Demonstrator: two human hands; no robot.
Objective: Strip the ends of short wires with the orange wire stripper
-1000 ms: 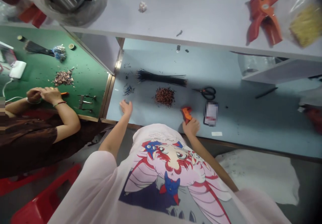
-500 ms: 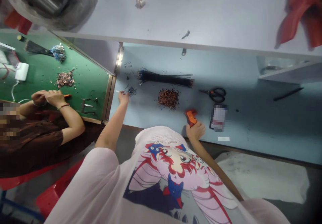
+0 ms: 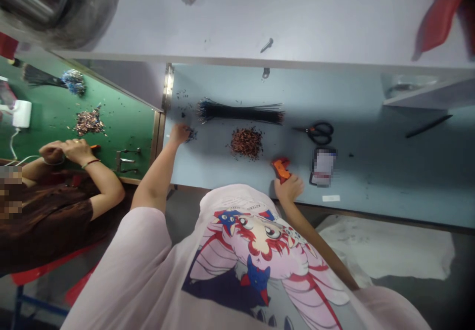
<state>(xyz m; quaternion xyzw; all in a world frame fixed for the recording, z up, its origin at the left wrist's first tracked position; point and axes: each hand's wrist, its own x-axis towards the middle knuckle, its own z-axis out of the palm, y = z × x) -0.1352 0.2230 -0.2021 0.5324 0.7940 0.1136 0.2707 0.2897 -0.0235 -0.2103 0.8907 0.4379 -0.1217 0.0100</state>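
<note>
My left hand (image 3: 180, 133) is over a small heap of dark blue-black bits (image 3: 191, 135) at the left end of the blue table. Its fingers look bunched at the heap; whatever they may hold is hidden. By the table's front edge, my right hand (image 3: 291, 187) is closed around an orange wire stripper (image 3: 282, 167), whose head points away from me. A bundle of long black wires (image 3: 241, 113) with coppery ends lies across the table. In front of the bundle is a pile of short copper-coloured pieces (image 3: 246, 143).
Black-handled scissors (image 3: 319, 133), a phone (image 3: 323, 167), a white label (image 3: 331, 198) and a dark pen-like stick (image 3: 428, 126) lie to the right. A shelf (image 3: 230, 33) overhangs the back. At left, a co-worker's hands (image 3: 76, 151) are over a green table (image 3: 126, 117).
My left hand has drawn in over the small dark heap, its fingers more bunched. My right hand keeps the wire stripper in about the same place. The view has shifted slightly.
</note>
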